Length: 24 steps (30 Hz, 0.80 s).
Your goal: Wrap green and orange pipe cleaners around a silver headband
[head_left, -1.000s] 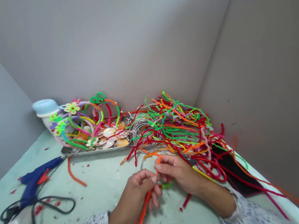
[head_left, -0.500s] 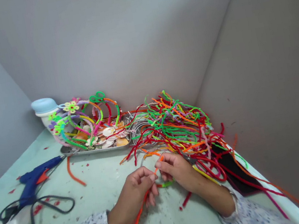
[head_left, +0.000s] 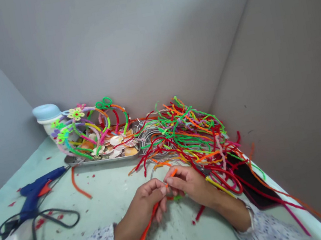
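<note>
Low in the middle of the head view, my left hand pinches an orange pipe cleaner between thumb and finger. Its long end runs down toward the bottom edge. Close against it, my right hand is closed on the same pipe cleaner, whose short tip sticks up past the fingers. Behind the fingers a silver wire ring shows in part, with a green wrapped piece below the hands. Scissors with red handles lie just right of my right hand. My fingers hide where the pipe cleaner meets the wire.
A heap of colourful pipe cleaners spreads at the back right, beside coiled wire. A metal tray holds shells and decorated hoops near a blue-lidded bottle. A blue glue gun with its cord lies left; a dark phone-like slab lies right.
My right hand has moved slightly left, closer to my left fingertips. More of the orange tip now shows above it, and the long end has swung a little left.
</note>
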Each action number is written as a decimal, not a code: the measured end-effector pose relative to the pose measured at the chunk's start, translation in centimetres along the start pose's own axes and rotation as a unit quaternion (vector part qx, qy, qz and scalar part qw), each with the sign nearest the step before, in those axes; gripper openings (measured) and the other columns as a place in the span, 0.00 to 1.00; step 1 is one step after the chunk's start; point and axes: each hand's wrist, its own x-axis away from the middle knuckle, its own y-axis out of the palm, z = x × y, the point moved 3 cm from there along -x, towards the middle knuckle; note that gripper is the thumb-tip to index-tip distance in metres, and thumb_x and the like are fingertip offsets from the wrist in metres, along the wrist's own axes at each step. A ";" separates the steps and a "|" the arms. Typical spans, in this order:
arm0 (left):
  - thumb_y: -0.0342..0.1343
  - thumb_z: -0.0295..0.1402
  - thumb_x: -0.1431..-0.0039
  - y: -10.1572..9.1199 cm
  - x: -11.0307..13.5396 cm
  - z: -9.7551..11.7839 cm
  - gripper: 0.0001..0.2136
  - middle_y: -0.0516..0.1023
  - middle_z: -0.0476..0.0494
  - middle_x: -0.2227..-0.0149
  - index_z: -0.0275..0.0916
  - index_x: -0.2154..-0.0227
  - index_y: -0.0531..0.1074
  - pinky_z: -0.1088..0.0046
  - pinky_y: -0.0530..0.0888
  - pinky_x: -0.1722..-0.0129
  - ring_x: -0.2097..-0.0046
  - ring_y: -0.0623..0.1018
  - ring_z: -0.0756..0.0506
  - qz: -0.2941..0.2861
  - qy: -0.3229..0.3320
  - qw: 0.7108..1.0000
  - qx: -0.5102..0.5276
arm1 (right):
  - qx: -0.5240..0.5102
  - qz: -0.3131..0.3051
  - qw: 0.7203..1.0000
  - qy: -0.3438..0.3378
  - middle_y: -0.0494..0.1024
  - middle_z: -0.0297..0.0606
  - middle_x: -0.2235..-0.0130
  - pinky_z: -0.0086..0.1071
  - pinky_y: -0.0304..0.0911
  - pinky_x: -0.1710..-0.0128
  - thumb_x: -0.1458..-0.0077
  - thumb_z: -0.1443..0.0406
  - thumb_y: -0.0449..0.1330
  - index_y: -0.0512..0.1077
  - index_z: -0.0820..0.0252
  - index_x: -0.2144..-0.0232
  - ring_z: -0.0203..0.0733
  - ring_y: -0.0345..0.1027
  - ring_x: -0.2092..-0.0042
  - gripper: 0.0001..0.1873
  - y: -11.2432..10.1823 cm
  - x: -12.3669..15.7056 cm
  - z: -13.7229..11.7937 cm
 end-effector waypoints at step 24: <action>0.48 0.33 0.39 -0.3 0.8 1.1 0.08 0.70 0.52 0.77 0.39 0.72 0.67 0.77 0.62 0.74 0.75 0.68 0.50 0.111 0.166 0.917 -0.347 | 0.065 0.089 0.992 0.063 0.65 0.27 0.84 0.26 0.53 0.79 0.44 0.55 0.55 0.63 0.58 0.78 0.31 0.55 0.81 0.17 0.9 0.5 0.2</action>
